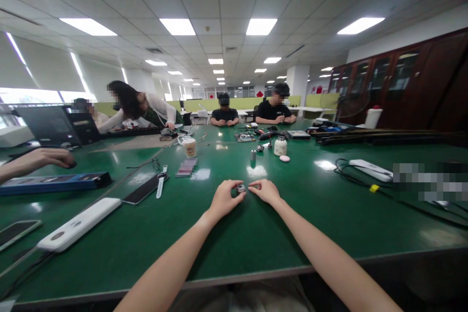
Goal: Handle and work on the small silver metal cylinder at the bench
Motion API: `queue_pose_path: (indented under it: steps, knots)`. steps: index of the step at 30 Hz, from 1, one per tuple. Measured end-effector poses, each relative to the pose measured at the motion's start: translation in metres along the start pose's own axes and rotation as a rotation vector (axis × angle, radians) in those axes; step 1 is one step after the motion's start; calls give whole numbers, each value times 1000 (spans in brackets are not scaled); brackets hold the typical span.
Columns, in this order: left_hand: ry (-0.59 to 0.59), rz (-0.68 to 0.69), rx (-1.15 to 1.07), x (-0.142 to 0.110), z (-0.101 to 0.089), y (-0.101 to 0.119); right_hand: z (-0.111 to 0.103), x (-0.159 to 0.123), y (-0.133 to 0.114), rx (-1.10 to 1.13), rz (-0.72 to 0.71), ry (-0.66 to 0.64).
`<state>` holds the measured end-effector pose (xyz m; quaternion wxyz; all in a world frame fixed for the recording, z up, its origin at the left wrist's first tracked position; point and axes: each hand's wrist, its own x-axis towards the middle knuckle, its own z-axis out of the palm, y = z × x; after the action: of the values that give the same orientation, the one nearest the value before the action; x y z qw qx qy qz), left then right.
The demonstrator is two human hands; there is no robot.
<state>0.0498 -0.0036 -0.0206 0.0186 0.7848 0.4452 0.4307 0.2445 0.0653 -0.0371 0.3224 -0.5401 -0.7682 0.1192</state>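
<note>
My left hand [224, 198] and my right hand [265, 190] rest side by side on the green table [256, 234], arms stretched forward. Between the fingertips of my left hand sits a small round metal part [240, 187], pinched from the left. My right hand's fingers curl close to a second small part at its own fingertips, right beside the first; it is too small to tell whether it is gripped.
A white power strip [78, 224], a phone [141, 190] and a blue box [54, 183] lie to the left. A paper cup [189, 146], a white jar [280, 146] and a small metal cylinder [253, 154] stand farther ahead. Cables and a white strip [369, 169] lie to the right. Several people sit around the table.
</note>
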Motion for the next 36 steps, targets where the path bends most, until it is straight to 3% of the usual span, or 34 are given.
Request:
queue_pose_path:
  steps: [10,15,18,24,36]
  knots:
    - [-11,-7,-28,-1,-1,0,0,3,3,57,-21,-29]
    - [-21,-23,-51,-1,0,-1,-7,-1,-17,279,-106,143]
    - [-21,-63,-88,-1,1,-4,-10,-9,-33,385,-207,125]
    - [-19,-112,-135,-1,2,-7,-7,-17,-44,338,-286,81]
    - [-20,-125,-120,-1,3,-6,-5,-16,-46,300,-283,71]
